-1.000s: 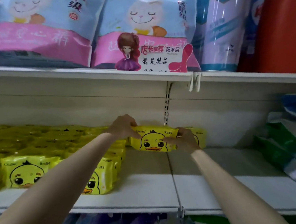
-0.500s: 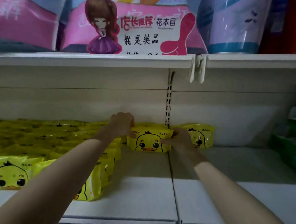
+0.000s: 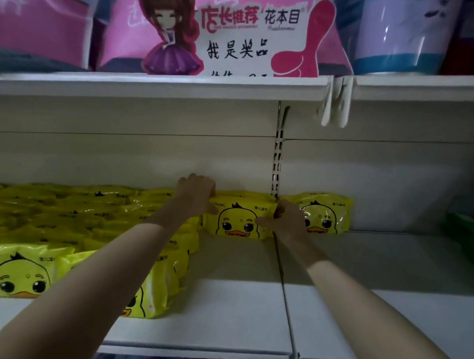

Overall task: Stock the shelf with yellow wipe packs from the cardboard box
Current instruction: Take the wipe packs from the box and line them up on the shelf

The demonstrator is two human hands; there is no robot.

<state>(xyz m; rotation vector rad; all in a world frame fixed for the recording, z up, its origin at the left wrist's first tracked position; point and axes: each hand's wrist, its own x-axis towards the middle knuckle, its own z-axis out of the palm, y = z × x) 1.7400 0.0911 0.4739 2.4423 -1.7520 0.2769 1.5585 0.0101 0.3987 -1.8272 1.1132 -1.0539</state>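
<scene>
Yellow wipe pack (image 3: pixel 238 222) stands on edge at the back of the shelf (image 3: pixel 236 309), against the rear panel and just beside a 2nd duck-print pack (image 3: pixel 330 213). Left grip (image 3: pixel 196 193) curls over its top-left corner. Right grip (image 3: pixel 288 223) pinches its right edge. Judged: light, soft-bodied, with glossy film that is likely slippery. Best held at the 2 ends; squeezing the printed face would dent it.
</scene>
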